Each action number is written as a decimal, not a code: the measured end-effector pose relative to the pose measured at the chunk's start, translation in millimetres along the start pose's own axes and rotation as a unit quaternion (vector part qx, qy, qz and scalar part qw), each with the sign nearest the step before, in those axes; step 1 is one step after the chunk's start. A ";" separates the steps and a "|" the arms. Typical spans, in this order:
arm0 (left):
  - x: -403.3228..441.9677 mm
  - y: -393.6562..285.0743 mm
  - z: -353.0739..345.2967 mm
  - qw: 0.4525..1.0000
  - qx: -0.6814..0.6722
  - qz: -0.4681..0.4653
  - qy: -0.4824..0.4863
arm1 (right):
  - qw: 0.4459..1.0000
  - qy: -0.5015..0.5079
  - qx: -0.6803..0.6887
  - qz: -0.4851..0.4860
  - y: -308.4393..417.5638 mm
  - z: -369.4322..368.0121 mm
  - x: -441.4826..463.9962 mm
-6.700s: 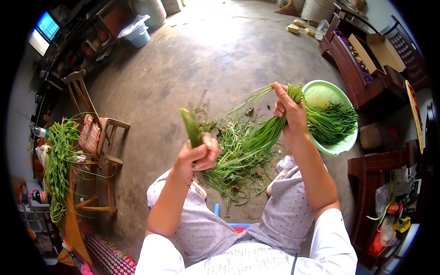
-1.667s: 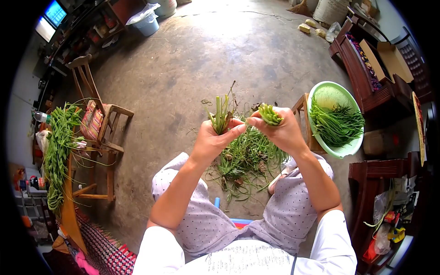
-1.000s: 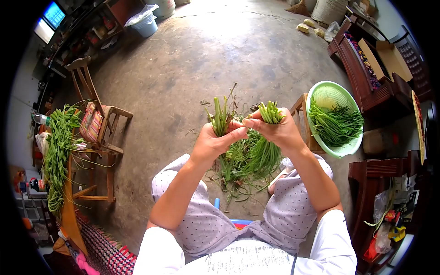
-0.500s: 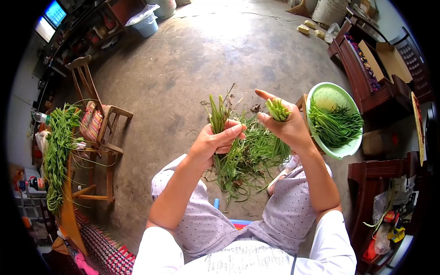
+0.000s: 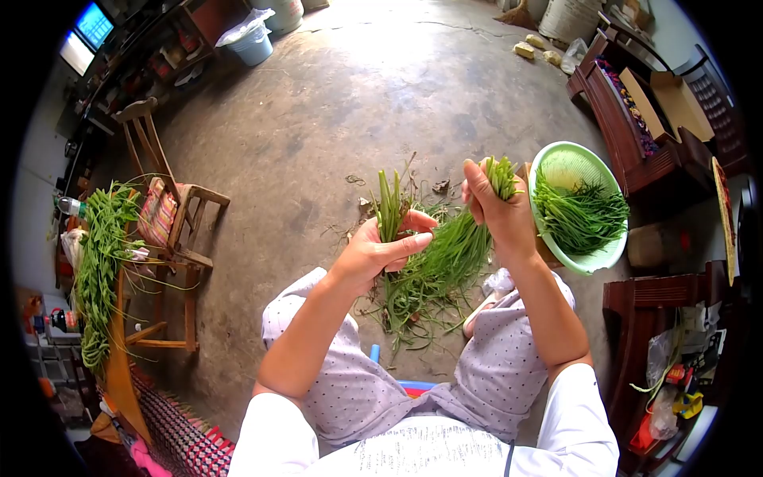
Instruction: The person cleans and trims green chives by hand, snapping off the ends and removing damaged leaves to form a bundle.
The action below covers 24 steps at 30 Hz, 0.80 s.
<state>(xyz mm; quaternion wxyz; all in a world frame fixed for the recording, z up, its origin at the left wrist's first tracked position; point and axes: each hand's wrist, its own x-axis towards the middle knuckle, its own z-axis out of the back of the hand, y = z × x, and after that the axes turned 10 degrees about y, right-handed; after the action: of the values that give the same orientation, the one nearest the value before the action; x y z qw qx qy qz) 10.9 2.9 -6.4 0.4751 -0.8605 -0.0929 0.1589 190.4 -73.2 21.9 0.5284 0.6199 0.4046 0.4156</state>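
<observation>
Our left hand [image 5: 502,208], raised, grips the green bundle [image 5: 469,230]; our right [image 5: 385,248] loosely pinches upright stalks [image 5: 389,205]. Below lies the leafy pile [image 5: 425,290]; the basket [image 5: 580,211] sits left.

One head cam, worn, single view: wide fisheye, faces forward and steeply down. Landmark: round light-green plastic basket [image 5: 567,163], right of centre, mid-range. Dotted grey trousers [image 5: 497,358] nearer, below-left of basket. Smooth grey-brown floor [image 5: 318,103] runs left of and beyond it. Light-blue plastic bucket [image 5: 252,48] farther, up-left. Rim dark and warped; edge bearings probably skewed.
</observation>
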 end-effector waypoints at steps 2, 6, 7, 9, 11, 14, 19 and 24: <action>0.5 1.6 -1.2 1.000 0.013 -0.002 -0.001 | 1.000 0.009 0.015 -0.013 1.6 -0.9 -0.3; 2.0 5.4 -4.1 0.999 0.047 -0.004 -0.005 | 0.997 0.071 -0.008 0.008 -9.6 -3.4 -0.3; 2.7 6.7 -4.5 0.998 0.060 -0.004 -0.006 | 0.997 0.070 -0.008 0.009 -9.4 -5.6 -1.1; 3.6 8.9 -4.9 0.995 0.096 -0.003 -0.011 | 0.996 0.081 -0.025 -0.005 -6.4 -11.9 -3.1; 5.1 11.4 -6.2 0.991 0.132 -0.003 -0.015 | 0.995 0.088 -0.042 0.002 -4.5 -14.6 -4.6; 6.5 14.0 -9.6 0.982 0.180 -0.057 0.016 | 0.995 0.095 0.007 -0.034 -13.2 -14.9 -5.6; 6.5 10.9 -6.8 0.997 0.047 -0.038 -0.050 | 0.995 0.064 0.052 -0.051 -13.2 -15.7 -4.5; 10.5 11.5 -7.9 0.995 0.006 -0.063 -0.082 | 0.996 0.068 0.045 -0.035 -12.6 -12.4 -4.4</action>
<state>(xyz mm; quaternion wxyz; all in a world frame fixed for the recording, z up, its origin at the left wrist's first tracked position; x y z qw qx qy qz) 23.6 -6.2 -14.2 0.4805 -0.8338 -0.1849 0.1994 176.5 -71.9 10.2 0.4856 0.5988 0.4792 0.4194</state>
